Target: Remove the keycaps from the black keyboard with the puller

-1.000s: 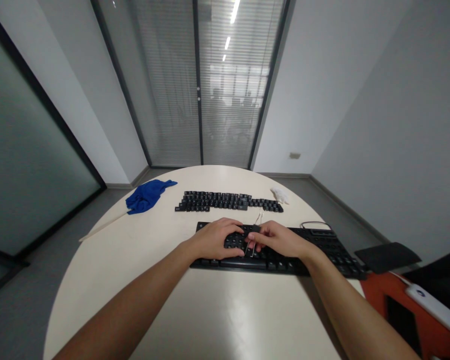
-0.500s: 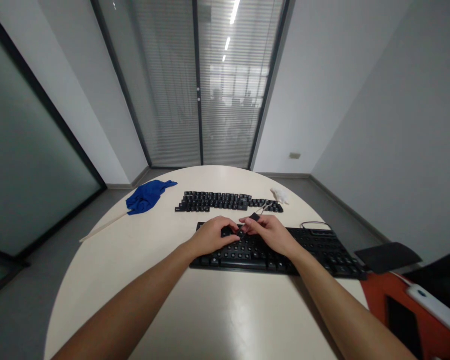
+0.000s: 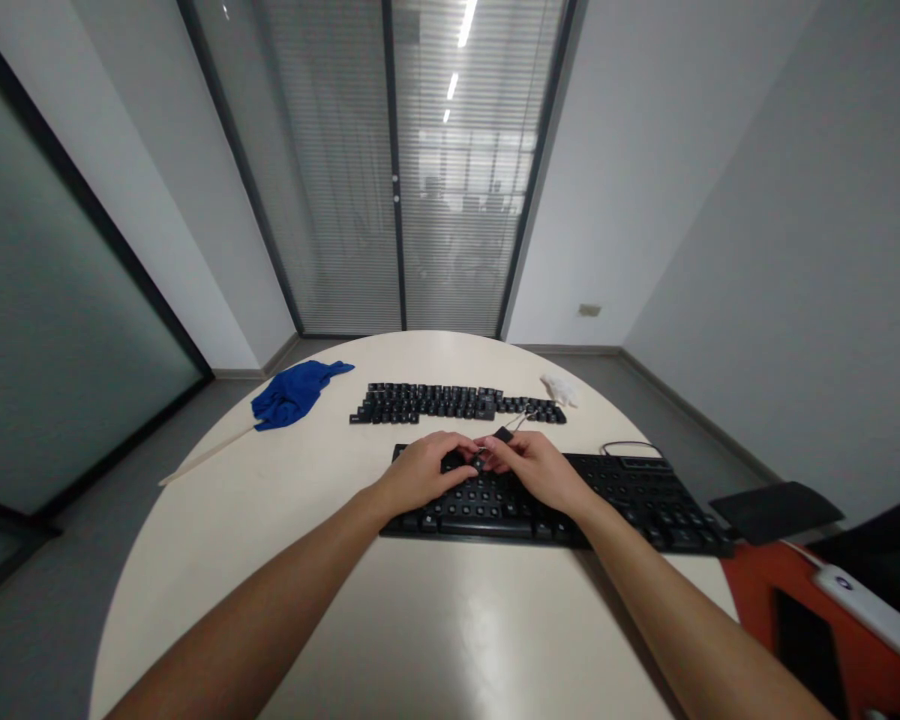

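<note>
The right hand (image 3: 534,466) gripped a black-bodied wire puller (image 3: 503,434) with its fingertips, above the far side of the keyboard (image 3: 480,527). The puller's long axis slanted: one pair of wires pointed away and rightward, overlapping the loose keycaps (image 3: 450,401) in the view, while the other end ran toward the left hand (image 3: 427,468) and was mostly hidden by fingers. There, thumb and fingertips curled around a small dark piece (image 3: 478,463), seemingly a keycap; whether they pinched it could not be told. The keyboard lay lengthwise from left to right, its spacebar edge nearest the person, its far middle covered by both hands. Markings on its keys were too small to read. Beyond it, the loose keycaps stood in rows, with crumpled white material (image 3: 559,390) beside their right end. The near part of the table (image 3: 420,620) was cut off.
</note>
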The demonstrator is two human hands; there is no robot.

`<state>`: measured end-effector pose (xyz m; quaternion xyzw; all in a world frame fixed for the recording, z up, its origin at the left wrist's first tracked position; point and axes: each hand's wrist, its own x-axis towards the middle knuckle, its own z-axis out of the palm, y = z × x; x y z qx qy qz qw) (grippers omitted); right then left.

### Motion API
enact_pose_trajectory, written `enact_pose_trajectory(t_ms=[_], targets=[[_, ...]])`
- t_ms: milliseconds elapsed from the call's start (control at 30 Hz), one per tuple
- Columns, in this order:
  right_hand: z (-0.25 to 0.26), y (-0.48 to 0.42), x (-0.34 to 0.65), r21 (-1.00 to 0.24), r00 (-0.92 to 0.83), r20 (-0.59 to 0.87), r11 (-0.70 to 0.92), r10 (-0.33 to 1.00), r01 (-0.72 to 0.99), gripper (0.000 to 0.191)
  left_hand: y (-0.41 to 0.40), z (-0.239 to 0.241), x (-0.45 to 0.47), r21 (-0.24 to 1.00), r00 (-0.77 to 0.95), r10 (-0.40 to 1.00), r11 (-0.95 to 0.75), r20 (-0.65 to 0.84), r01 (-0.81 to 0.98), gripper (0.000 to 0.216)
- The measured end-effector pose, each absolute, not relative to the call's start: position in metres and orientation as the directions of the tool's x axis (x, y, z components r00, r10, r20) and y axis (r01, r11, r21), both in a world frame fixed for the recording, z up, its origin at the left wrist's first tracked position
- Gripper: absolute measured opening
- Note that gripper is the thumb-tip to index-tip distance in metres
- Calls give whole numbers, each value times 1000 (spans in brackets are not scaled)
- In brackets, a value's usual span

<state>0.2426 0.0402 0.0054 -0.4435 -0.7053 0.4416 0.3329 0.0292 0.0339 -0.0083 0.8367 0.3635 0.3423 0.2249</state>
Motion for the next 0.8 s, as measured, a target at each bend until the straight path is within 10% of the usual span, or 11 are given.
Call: enact_pose_trajectory(t_ms=[800], targets=[[-5, 47, 240, -981, -308, 1, 60, 951, 183, 53, 33, -2, 26, 464, 547, 658, -753, 517, 467, 11]])
